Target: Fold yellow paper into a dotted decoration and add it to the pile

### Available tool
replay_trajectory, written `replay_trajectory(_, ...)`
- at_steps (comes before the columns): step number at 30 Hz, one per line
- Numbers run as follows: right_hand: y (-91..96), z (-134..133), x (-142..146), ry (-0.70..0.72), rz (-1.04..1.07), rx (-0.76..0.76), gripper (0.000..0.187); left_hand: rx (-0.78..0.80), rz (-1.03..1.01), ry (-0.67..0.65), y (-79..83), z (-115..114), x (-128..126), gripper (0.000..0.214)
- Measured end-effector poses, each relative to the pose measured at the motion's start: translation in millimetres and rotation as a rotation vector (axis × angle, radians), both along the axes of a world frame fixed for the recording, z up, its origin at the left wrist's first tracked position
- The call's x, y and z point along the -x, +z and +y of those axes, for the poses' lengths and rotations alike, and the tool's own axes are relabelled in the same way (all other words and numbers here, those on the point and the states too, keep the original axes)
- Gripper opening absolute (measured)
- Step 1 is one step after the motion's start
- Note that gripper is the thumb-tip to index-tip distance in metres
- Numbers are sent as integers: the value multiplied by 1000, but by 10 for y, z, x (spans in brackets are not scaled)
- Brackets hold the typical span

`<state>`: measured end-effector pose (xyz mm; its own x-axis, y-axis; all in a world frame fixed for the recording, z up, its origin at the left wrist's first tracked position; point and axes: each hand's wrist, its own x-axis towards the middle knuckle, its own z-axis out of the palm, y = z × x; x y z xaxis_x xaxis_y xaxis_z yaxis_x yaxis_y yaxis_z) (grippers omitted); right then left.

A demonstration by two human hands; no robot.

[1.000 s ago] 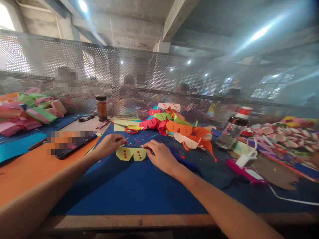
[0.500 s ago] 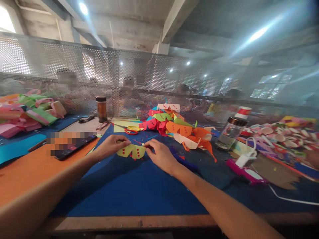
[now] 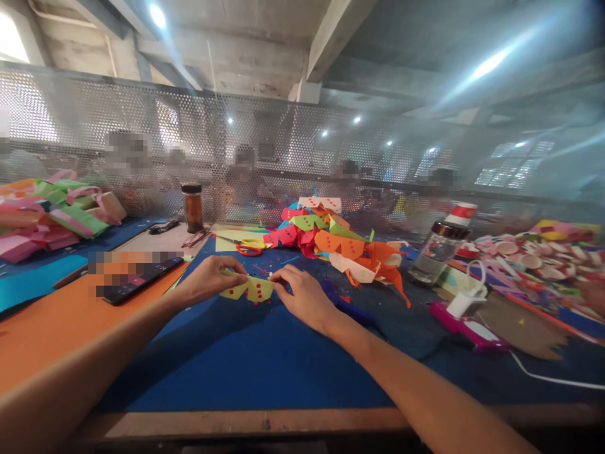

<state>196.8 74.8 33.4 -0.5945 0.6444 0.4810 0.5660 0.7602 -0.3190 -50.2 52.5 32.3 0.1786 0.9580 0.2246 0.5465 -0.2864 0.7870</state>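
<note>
A yellow paper mask (image 3: 258,289) with small red squares on it is held over the blue table surface (image 3: 246,366). My left hand (image 3: 210,277) is closed on the mask's left end, thumb and fingers pinching it. At the opposite end my right hand (image 3: 299,291) pinches the right edge. Behind the hands lie scissors (image 3: 250,247) with yellow and orange handles, on a pale yellow sheet. A pile of coloured paper masks (image 3: 338,243), pink, orange, green and red, rises just beyond my right hand. Tiny red and blue paper bits lie scattered around.
On the left are a phone (image 3: 144,279) on an orange sheet (image 3: 51,337), a jar of brown liquid (image 3: 193,209) and a heap of paper strips (image 3: 57,211). A glass bottle (image 3: 437,252), a magenta power strip (image 3: 467,328) and more paper pieces (image 3: 534,258) occupy the right. A perforated screen (image 3: 265,139) stands behind.
The yellow mask has shifted slightly left and its left part is tilted. My left hand now covers more of its upper left end. The right hand has barely moved.
</note>
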Motion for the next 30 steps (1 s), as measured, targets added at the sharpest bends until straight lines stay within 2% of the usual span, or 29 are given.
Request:
replay_trajectory(11,-39,50,-22,2,68,52,18,14,-52,-21,-31,47,18,30)
replay_trajectory(15,-22,64,-20,50,78,66,18,27,-75,-22,-11,43,21,30)
replay_trajectory(21,13,58,-25,45,83,102,14,73,-119,-27,10,55,45,31)
replay_trajectory(25,21,64,-29,51,97,138,18,114,-145,-41,36,41,48,33)
replay_trajectory(30,9,124,-43,43,122,111,21,133,-165,-40,85,15,36,32)
